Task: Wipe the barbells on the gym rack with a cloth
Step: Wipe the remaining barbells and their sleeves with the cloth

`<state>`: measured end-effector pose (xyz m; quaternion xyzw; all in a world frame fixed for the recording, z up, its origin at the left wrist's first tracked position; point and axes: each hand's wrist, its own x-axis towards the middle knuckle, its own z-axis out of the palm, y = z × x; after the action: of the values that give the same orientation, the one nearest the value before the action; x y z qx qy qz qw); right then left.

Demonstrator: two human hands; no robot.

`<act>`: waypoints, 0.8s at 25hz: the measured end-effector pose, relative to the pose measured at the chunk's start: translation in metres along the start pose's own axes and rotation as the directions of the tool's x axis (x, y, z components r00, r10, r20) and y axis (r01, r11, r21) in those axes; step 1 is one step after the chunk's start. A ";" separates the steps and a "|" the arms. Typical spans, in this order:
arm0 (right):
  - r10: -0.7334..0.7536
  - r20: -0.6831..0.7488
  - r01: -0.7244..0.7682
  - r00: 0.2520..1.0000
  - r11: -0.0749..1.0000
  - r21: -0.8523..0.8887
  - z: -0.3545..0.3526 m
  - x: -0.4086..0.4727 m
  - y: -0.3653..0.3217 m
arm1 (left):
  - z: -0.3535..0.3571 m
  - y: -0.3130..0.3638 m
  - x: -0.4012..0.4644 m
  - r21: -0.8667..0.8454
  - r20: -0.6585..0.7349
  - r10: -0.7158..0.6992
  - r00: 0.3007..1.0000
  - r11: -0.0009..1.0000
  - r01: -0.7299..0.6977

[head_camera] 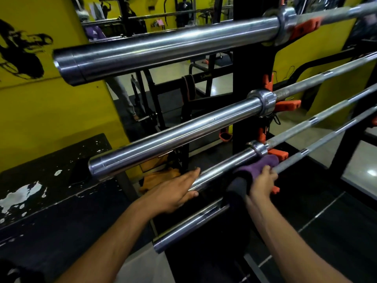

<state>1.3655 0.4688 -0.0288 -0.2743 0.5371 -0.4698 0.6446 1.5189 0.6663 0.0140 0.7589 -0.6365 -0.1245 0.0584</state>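
Barbell sleeve [222, 167], third down on the black rack upright [252, 78]: risk is that it rolls in its orange hooks [278, 153] under my wiping and the purple cloth [255, 169] skids or bunches at the collar [258, 148], leaving streaks. My left hand [173, 194] lies flat, fingers straight and together, along the sleeve's outer end, steadying it. My right hand [263, 181] has fingers curled over the cloth, clamping it round the sleeve just inboard of the collar

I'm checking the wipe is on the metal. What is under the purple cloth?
The purple cloth drapes over the third barbell's sleeve, held by the right hand. The steel directly beneath it is hidden.
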 end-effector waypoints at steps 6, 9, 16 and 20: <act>0.336 0.176 -0.375 0.925 0.882 0.285 0.044 -0.066 0.029 | -0.003 0.000 0.000 -0.051 0.008 0.000 1.000 0.999 0.000; 0.299 0.124 -0.323 0.946 0.883 0.340 0.043 -0.069 0.000 | -0.005 0.003 0.000 -0.091 0.016 0.017 1.000 0.996 -0.016; 0.290 0.189 -0.309 0.938 0.947 0.083 0.022 -0.068 0.022 | 0.002 -0.007 0.003 -0.080 -0.016 0.067 0.998 0.994 -0.068; 0.100 0.195 -0.086 0.976 0.993 -0.079 -0.010 -0.038 0.047 | -0.012 -0.009 0.002 -0.371 0.115 0.088 0.989 0.928 -0.040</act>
<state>1.3710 0.5237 -0.0559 -0.3167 0.4984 -0.3902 0.7064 1.5313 0.6648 0.0233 0.7037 -0.6287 -0.2885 0.1623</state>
